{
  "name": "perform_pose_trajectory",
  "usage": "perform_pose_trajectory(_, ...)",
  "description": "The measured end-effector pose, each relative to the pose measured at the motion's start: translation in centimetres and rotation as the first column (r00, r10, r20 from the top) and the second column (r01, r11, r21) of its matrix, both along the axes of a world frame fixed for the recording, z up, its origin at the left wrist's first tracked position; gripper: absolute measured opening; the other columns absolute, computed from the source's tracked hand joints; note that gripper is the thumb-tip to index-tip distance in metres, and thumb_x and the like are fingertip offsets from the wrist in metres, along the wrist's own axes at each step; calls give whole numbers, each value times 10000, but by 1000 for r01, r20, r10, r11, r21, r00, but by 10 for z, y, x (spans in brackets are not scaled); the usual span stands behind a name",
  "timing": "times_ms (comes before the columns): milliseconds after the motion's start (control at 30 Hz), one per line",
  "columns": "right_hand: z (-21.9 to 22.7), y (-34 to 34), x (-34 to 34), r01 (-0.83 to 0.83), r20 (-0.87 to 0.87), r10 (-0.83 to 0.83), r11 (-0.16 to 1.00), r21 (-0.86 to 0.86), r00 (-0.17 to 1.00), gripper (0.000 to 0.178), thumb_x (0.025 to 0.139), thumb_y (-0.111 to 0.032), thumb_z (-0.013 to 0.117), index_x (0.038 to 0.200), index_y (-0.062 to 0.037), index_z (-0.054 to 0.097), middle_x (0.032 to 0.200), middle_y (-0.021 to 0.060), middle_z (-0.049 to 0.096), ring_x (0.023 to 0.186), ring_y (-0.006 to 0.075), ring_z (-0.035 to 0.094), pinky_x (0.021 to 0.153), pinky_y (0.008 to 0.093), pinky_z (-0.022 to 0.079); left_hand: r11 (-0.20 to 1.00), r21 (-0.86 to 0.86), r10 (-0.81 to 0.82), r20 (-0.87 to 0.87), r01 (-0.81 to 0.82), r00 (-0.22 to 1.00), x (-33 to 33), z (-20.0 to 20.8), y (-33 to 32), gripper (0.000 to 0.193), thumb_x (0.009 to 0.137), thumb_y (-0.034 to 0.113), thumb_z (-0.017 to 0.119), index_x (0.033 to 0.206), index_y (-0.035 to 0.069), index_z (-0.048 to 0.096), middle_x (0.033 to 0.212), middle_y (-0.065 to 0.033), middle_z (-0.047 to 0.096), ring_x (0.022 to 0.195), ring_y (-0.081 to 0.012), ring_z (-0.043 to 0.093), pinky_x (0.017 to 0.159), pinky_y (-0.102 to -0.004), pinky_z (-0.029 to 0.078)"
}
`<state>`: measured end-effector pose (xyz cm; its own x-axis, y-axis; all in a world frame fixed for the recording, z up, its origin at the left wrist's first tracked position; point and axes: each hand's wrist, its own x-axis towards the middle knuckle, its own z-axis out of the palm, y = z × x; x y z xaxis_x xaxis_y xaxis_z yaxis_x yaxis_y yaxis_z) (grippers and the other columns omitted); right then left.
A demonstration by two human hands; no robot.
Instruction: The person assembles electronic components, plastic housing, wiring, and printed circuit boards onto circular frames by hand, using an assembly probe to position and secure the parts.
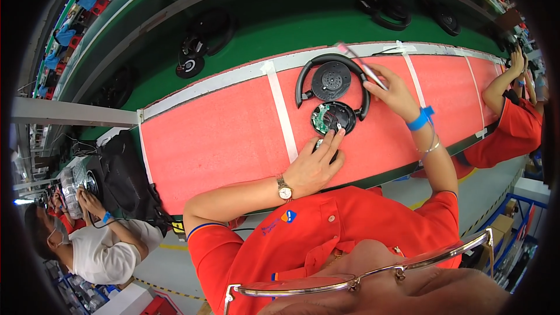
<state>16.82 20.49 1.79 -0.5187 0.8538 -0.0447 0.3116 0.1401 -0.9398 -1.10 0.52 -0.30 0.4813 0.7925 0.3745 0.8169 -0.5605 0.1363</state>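
Head view, looking down over a red-shirted person's chest onto a red mat (221,134) on a workbench. Near the centre of the picture, slightly toward 1 o'clock, lies a black headset (331,81) with its band arching away from the person. One earcup (331,80) sits closed, its dotted face up. The other earcup (333,117), at 6 o'clock of the first, is open, showing a green circuit board and small parts inside.

The left hand (315,166), wearing a wristwatch, rests on the mat at 6 o'clock of the open earcup. Its fingers are curled loosely, and the index fingertip touches the cup's near rim. Something small and dark lies under the fingers; what it is cannot be told.

The right hand (396,90), with a blue wrist strap, sits at 3 o'clock of the headset, just beside the band. It is closed around a thin pen-like tool (361,63), which slants up toward 11 o'clock across the band's top.

White tape strips (282,114) cross the mat. Beyond it, at 12 o'clock, a green conveyor (280,29) carries more black headsets (201,44).

At 3 o'clock another person (507,122) in red works at the same bench. At 8 o'clock a person (105,245) in white handles something by a black bag (125,184).
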Motion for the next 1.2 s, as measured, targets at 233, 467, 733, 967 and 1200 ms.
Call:
perform_pose_trajectory(233, 9, 45, -13, -234, -41, 267, 749, -620, 963, 211, 863, -214, 655, 1005, -69, 597, 664, -71, 415, 493, 9, 268, 399, 187, 143, 1000, 0, -22, -46, 22, 999, -3, 1, -3, 227, 794, 147, 571, 982, 21, 552, 1362, -266, 418, 1161, -324, 512, 878, -398, 415)
perform_pose_trajectory(467, 25, 40, -26, -287, -444, 54, 831, -477, 894, 244, 845, -50, 640, 1071, -56, 549, 772, -52, 484, 524, -1, 307, 418, 175, 200, 994, -45, 107, 392, -97, 914, -19, 19, 29, 305, 737, 66, 637, 1021, 10, 541, 1372, -261, 369, 1127, -385, 472, 885, -451, 404)
perform_pose_trajectory(733, -23, 72, -90, 294, -426, -73, 827, 479, 902, 243, 684, 105, 632, 890, -13, 584, 931, 61, 571, 839, 184, 580, 750, 303, 471, 824, -114, 519, 543, -555, 659, -98, -5, 172, 440, 711, 125, 689, 1087, -24, 517, 1263, -260, 397, 1101, -414, 415, 960, -456, 369)
perform_pose_trajectory(967, -23, 60, -101, 360, -351, -302, 926, 115, 886, 211, 748, -85, 745, 874, -4, 596, 739, 19, 561, 633, 97, 535, 572, 245, 438, 746, -207, 626, 542, -633, 560, -109, -18, 198, 454, 693, 127, 713, 1086, -1, 525, 1177, -196, 471, 1098, -367, 432, 954, -419, 371)
perform_pose_trajectory(1200, -26, 80, -93, 163, -556, -354, 918, -363, 752, 231, 903, -231, 619, 918, -2, 589, 607, 3, 500, 501, 44, 377, 439, 203, 241, 847, -155, 488, 608, -509, 626, -110, -14, 199, 575, 688, 11, 630, 1218, -17, 408, 1213, -206, 430, 1122, -363, 444, 954, -419, 392)
